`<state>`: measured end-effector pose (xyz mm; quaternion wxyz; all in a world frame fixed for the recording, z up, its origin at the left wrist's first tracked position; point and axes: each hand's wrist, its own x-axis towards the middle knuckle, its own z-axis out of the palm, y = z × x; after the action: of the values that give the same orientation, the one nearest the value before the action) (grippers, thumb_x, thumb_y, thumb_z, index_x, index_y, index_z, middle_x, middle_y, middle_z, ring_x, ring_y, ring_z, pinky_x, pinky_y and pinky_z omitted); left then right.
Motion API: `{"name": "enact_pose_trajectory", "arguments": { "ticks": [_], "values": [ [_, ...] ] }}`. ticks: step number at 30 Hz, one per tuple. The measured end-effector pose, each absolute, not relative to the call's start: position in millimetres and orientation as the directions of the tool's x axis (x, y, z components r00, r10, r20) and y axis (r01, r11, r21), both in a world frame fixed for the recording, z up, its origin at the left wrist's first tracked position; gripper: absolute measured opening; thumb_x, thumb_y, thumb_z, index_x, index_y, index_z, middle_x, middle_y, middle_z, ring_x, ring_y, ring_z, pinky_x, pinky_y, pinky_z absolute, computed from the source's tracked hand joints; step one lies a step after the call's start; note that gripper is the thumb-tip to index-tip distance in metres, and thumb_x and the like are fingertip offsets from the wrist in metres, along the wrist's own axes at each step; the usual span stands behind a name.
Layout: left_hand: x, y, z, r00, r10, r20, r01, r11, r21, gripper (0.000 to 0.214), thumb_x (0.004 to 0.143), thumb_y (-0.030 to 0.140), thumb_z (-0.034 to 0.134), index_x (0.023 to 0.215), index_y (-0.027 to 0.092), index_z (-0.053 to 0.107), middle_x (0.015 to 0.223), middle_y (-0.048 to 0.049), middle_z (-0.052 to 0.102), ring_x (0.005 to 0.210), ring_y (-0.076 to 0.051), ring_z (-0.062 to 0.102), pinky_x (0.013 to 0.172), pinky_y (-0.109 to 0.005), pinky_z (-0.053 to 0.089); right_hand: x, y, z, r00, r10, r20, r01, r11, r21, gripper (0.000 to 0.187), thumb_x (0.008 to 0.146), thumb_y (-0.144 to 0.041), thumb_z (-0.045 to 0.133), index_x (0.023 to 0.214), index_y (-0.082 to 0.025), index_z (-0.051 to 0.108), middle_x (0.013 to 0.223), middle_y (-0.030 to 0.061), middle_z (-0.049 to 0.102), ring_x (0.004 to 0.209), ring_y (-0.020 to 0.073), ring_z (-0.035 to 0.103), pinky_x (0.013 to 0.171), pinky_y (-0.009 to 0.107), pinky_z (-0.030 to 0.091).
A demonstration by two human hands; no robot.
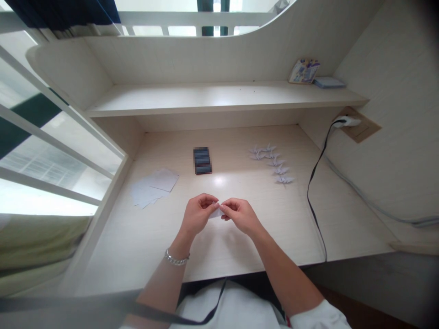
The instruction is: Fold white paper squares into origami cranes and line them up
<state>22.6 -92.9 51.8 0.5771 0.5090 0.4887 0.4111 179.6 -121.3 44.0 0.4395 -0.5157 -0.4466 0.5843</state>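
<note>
Over the front middle of the desk, my left hand [200, 213] and my right hand [240, 214] meet, thumbs and fingertips pinched together. Between them is a small folded piece of white paper [215, 213], mostly covered by my fingers, so its exact shape is hidden. Both hands grip it, the left at its left side and the right at its right edge. Several folded paper cranes [281, 169] stand in a curved line to the right on the desk. Loose white paper sheets [156, 186] lie overlapping to the left.
A dark, pixelated rectangular object [202, 161] lies beyond my hands on the pale desk [240, 256]. A black cable [310, 192] runs from the wall socket [360, 125] down across the right side. A shelf [206, 98] above holds a colourful packet [304, 71] and a flat blue box [329, 82].
</note>
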Motion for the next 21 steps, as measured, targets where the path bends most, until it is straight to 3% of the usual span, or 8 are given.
{"name": "enact_pose_trajectory", "arguments": {
  "ticks": [8, 13, 21],
  "values": [
    [22.6, -94.7, 48.8, 0.152, 0.977, -0.148, -0.027, 0.154, 0.988, 0.023, 0.062, 0.027, 0.072, 0.081, 0.014, 0.065, 0.070, -0.0043, 0.067, 0.064, -0.014, 0.061, 0.059, -0.023, 0.045, 175.1, -122.5, 40.1, -0.065, 0.976, -0.208, -0.034, -0.211, -0.977, 0.024, 0.072, -0.039, 0.064, 0.073, -0.015, 0.063, 0.063, 0.0021, 0.063, 0.055, 0.0144, 0.062, 0.053, 0.026, 0.049],
    [22.8, -94.3, 49.7, 0.171, 0.968, -0.184, -0.082, 0.200, 0.976, 0.033, 0.066, 0.031, 0.070, 0.094, 0.015, 0.065, 0.076, -0.0064, 0.069, 0.070, -0.017, 0.063, 0.062, -0.026, 0.047, 174.7, -120.3, 39.4, -0.033, 0.985, -0.168, -0.018, -0.169, -0.985, 0.024, 0.074, -0.039, 0.063, 0.075, -0.015, 0.064, 0.064, 0.0031, 0.063, 0.055, 0.0145, 0.061, 0.053, 0.026, 0.049],
    [19.2, -90.6, 44.4, 0.174, 0.980, -0.093, 0.096, 0.078, 0.992, 0.022, 0.071, 0.035, 0.065, 0.077, 0.013, 0.066, 0.073, -0.0050, 0.066, 0.066, -0.014, 0.059, 0.061, -0.024, 0.045, 172.3, -117.6, 39.3, -0.048, 0.990, -0.133, 0.003, -0.133, -0.991, 0.021, 0.077, -0.036, 0.059, 0.076, -0.015, 0.063, 0.066, 0.0032, 0.062, 0.058, 0.0150, 0.061, 0.058, 0.028, 0.050]
  ]
}}
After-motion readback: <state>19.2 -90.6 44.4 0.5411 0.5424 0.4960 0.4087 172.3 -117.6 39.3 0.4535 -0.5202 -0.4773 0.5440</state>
